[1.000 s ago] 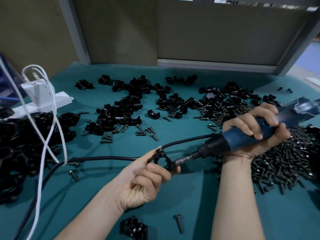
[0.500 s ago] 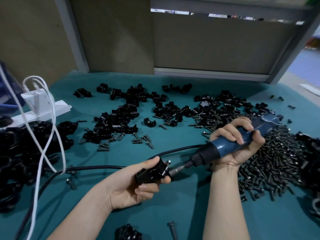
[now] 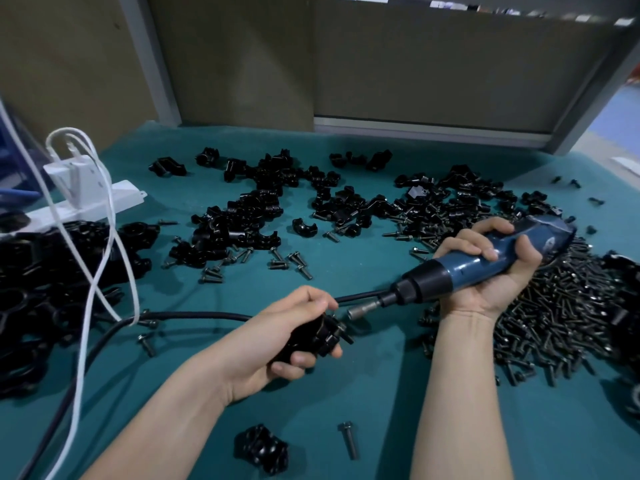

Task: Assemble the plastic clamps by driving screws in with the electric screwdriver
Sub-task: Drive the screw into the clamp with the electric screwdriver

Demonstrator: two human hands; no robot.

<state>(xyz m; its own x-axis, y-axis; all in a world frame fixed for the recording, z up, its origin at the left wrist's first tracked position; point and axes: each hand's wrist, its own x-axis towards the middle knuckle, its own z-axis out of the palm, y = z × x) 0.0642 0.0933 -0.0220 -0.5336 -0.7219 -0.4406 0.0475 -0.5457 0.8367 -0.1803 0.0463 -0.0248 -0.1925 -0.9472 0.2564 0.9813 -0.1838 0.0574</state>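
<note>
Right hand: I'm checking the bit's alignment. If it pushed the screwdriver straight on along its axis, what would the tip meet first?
The screwdriver would probably first reach the black clamp gripped in the left hand, near its protruding screw; depth is unclear.

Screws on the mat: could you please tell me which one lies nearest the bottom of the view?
The lone screw just right of the lowest black clamp; it lies apart from all others, and every other screw lies farther up.
</note>
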